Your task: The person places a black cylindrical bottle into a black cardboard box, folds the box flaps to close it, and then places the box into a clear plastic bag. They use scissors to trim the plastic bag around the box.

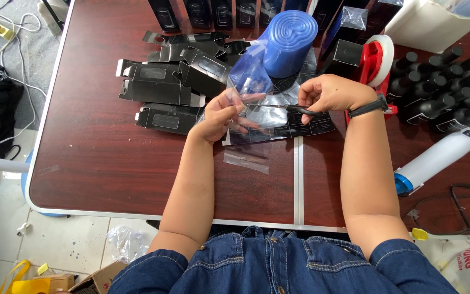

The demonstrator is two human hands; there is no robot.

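Fingers (234,106) of my left hand (221,117) pinch clear film (262,111). My right hand (327,93) grips scissors (303,110), blades lying leftward along the film, just beside the left hand.

You have one view only, from the camera on your head, tilted steeply down and forward over the table (110,163). It sits close: your forearms and denim shirt (278,267) fill the lower edge below the table. Beyond the table's left edge you see floor (66,245), so nothing overlaps with another view.
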